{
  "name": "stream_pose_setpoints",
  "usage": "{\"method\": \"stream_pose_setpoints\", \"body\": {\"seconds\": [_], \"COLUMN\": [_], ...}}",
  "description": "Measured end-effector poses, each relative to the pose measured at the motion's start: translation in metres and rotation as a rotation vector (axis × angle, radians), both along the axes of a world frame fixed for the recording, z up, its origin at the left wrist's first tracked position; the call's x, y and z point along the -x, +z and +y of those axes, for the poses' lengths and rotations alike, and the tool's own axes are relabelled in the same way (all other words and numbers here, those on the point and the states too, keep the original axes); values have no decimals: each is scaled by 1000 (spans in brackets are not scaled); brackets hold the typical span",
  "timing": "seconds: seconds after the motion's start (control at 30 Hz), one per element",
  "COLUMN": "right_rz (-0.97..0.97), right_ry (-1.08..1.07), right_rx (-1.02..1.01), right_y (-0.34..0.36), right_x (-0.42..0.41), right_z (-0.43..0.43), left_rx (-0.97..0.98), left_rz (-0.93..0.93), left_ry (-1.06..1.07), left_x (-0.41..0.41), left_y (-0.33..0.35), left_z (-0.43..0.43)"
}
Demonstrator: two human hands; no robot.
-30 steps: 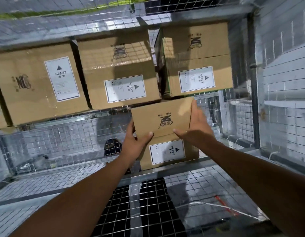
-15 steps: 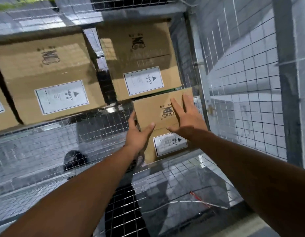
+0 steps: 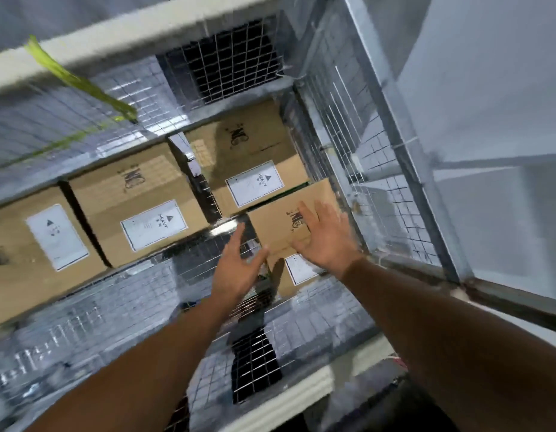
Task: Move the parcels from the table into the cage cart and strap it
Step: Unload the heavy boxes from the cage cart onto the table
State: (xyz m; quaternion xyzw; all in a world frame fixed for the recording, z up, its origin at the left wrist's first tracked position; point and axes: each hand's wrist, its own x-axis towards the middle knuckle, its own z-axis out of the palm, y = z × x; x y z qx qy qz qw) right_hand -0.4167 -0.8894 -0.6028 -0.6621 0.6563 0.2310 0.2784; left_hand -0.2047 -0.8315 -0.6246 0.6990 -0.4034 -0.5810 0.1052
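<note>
Parcel row (image 3: 139,201) along cage cart (image 3: 379,188) rear; front parcel (image 3: 276,232) before row's right end.

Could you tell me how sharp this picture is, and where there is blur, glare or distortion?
Head view: motion blur smears the green strap and softens the left hand and right hand; glare whitens the mesh floor of the cage cart; the wide-angle lens slants its posts; the label on the parcel by the hands is washed out.

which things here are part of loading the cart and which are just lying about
Job: front parcel; left hand and right hand, both open at it; row of three parcels behind; cage cart; green strap on its top bar.
Just there: grey wall beyond the cart.
</note>
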Motion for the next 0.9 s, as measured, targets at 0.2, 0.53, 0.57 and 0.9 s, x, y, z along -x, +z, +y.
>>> {"method": "stream_pose_setpoints", "body": {"seconds": [0.2, 0.53, 0.57, 0.9], "right_rz": [-133, -254, -261, -136], "right_ry": [-217, -749, -803, -1233], "right_rx": [50, 319, 352, 693], "right_y": [129, 367, 385, 502], "right_x": [-32, -103, -106, -84], "right_z": [41, 165, 180, 357], "left_rx": [190, 505, 536, 787], "left_rz": [-129, -132, -117, 22], "left_ry": [-188, -579, -622, -1096], "left_x": [-67, -83, -80, -4], "left_y": [127, 340, 355, 474], "left_z": [2, 44, 49, 127]}}
